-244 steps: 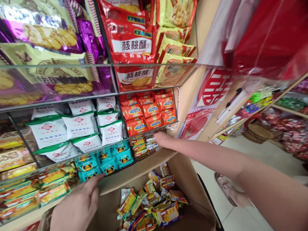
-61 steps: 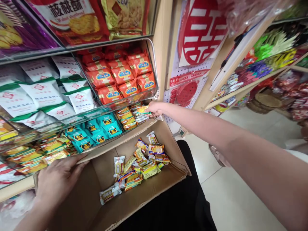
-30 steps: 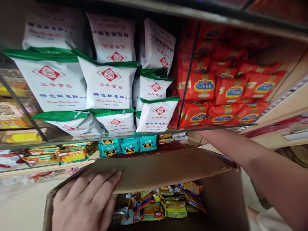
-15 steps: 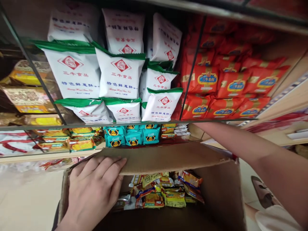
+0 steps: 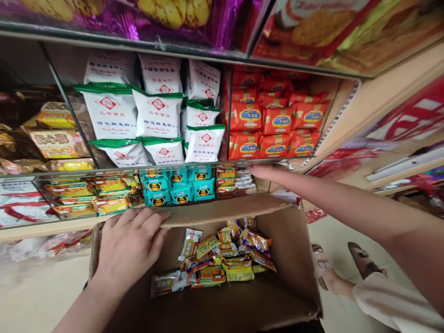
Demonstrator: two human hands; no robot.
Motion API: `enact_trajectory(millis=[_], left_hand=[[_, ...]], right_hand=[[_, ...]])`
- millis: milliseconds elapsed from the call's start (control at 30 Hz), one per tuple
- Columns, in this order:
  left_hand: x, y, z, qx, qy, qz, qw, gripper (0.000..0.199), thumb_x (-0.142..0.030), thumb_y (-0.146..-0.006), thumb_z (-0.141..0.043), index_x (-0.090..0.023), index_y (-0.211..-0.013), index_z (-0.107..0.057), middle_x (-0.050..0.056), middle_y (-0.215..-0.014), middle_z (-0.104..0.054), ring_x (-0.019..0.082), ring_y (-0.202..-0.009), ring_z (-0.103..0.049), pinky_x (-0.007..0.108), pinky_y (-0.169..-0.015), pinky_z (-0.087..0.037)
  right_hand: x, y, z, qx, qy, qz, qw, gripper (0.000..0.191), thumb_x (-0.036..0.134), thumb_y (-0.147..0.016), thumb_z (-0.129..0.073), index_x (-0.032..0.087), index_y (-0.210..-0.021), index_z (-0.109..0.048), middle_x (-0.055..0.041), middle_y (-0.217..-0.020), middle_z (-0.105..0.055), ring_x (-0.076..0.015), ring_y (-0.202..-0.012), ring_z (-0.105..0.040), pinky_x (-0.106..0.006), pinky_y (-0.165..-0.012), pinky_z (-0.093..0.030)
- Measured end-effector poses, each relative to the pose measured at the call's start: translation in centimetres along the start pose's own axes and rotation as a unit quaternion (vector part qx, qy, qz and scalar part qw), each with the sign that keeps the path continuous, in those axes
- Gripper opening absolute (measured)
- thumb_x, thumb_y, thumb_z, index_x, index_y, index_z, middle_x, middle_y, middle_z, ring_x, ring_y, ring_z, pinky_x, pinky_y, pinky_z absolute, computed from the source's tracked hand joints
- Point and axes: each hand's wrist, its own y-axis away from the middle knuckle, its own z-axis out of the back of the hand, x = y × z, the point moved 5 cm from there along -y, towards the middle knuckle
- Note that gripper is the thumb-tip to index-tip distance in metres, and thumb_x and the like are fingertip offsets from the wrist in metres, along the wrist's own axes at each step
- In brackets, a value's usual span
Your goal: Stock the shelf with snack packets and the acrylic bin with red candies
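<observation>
My left hand is wrapped over the near-left part of the raised flap of an open cardboard box. Inside the box lies a loose heap of small wrapped snack packets, mostly yellow, orange and silver. My right hand reaches into the lower shelf, under the glass edge of the shelf above. Its fingers are hidden, so whether it holds anything does not show. Beside it are stacks of small white packets and orange-yellow packets. Teal packets sit further left.
White bags with green tops and red packets fill the middle shelf. Glass dividers separate the stacks. Purple packs stand on the top shelf. At right, another person's sandalled feet are on the floor.
The view has pulled back, showing the top shelf and more of the box's inside. My left hand stays on the flap; my right arm still reaches into the lower shelf.
</observation>
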Motion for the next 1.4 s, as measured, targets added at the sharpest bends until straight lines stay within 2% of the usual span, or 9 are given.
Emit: enact_trajectory(millis=[133,267,400,533,633,833,1100,1200,1400], left_hand=[[-0.4,0.3,0.1,0.006,-0.014,0.009,1.000,0.023,-0.033,-0.080,-0.043,-0.024,-0.091,-0.062,0.005,-0.085,-0.066,0.026,-0.077,-0.053,0.037,-0.063,-0.033],[-1.1,0.7,0.4,0.004,-0.035,0.006,0.999,0.025,-0.034,-0.082,-0.041,-0.023,-0.094,-0.060,0.005,-0.086,-0.066,0.027,-0.078,-0.053,0.038,-0.063,-0.033],[-1.3,0.9,0.5,0.000,-0.044,0.011,0.999,0.026,-0.034,-0.082,-0.040,-0.023,-0.096,-0.060,0.006,-0.087,-0.066,0.028,-0.080,-0.053,0.039,-0.063,-0.032],[-0.9,0.8,0.3,0.005,-0.035,0.001,0.999,0.025,-0.032,-0.082,-0.041,-0.024,-0.099,-0.058,0.006,-0.087,-0.065,0.028,-0.081,-0.055,0.039,-0.064,-0.035],[-1.4,1.1,1.3,-0.063,0.034,-0.033,0.997,0.030,-0.027,-0.079,-0.046,-0.021,-0.108,-0.052,0.009,-0.097,-0.062,0.027,-0.091,-0.054,0.041,-0.076,-0.040],[-3.4,4.9,2.7,-0.134,0.210,-0.044,0.967,0.042,-0.018,-0.075,-0.052,-0.023,-0.115,-0.043,0.011,-0.115,-0.051,0.026,-0.108,-0.048,0.044,-0.093,-0.037],[-1.9,8.2,-4.9,0.031,0.364,0.121,0.923,0.043,-0.033,-0.071,-0.056,-0.029,-0.113,-0.047,0.006,-0.117,-0.055,0.026,-0.111,-0.049,0.043,-0.091,-0.044],[-3.1,7.7,-5.3,0.102,0.503,0.240,0.824,0.056,-0.041,-0.067,-0.060,-0.023,-0.118,-0.044,0.011,-0.126,-0.050,0.028,-0.113,-0.048,0.042,-0.089,-0.045],[-8.2,4.9,-0.6,0.242,0.684,0.280,0.629,0.033,-0.040,-0.062,-0.067,-0.019,-0.087,-0.065,0.002,-0.078,-0.072,0.019,-0.071,-0.065,0.027,-0.066,-0.053]], right_hand=[[-0.4,5.2,1.4,0.041,-0.021,0.018,0.999,0.039,0.038,-0.088,-0.035,0.013,-0.110,-0.056,-0.0119,-0.118,-0.052,-0.0229,-0.112,-0.046,-0.034,-0.091,-0.037],[2.6,14.6,4.7,-0.125,-0.060,0.149,0.979,0.031,0.032,-0.086,-0.040,0.014,-0.102,-0.059,-0.0097,-0.112,-0.055,-0.0194,-0.107,-0.047,-0.034,-0.092,-0.035],[6.2,21.2,0.2,-0.075,-0.079,0.261,0.959,0.024,0.022,-0.085,-0.039,0.017,-0.090,-0.062,-0.0070,-0.089,-0.061,-0.0162,-0.083,-0.053,-0.031,-0.079,-0.040],[8.2,19.5,-9.4,0.070,-0.146,0.194,0.968,0.020,0.019,-0.080,-0.046,0.015,-0.089,-0.063,-0.0079,-0.085,-0.063,-0.0177,-0.083,-0.056,-0.028,-0.075,-0.042],[11.2,15.7,-13.6,0.046,-0.178,0.155,0.971,0.024,0.024,-0.079,-0.048,0.013,-0.096,-0.061,-0.0108,-0.096,-0.061,-0.0208,-0.091,-0.054,-0.030,-0.082,-0.040],[16.3,9.8,-15.8,0.002,-0.187,0.045,0.981,0.041,0.025,-0.073,-0.057,0.013,-0.112,-0.050,-0.0150,-0.112,-0.054,-0.0263,-0.104,-0.046,-0.037,-0.085,-0.036],[15.8,11.3,-14.3,0.042,-0.257,0.078,0.962,0.028,0.032,-0.063,-0.067,0.019,-0.086,-0.061,-0.0053,-0.091,-0.062,-0.0203,-0.085,-0.055,-0.028,-0.070,-0.040],[14.2,14.4,-11.9,0.043,-0.436,0.083,0.895,0.029,0.038,-0.062,-0.066,0.019,-0.081,-0.058,0.0011,-0.079,-0.060,-0.0127,-0.071,-0.053,-0.021,-0.060,-0.039],[11.4,18.6,-7.5,0.085,-0.740,-0.016,0.667,0.039,0.050,-0.059,-0.065,0.016,-0.070,-0.051,0.0030,-0.062,-0.051,-0.0077,-0.055,-0.045,-0.019,-0.050,-0.035]])
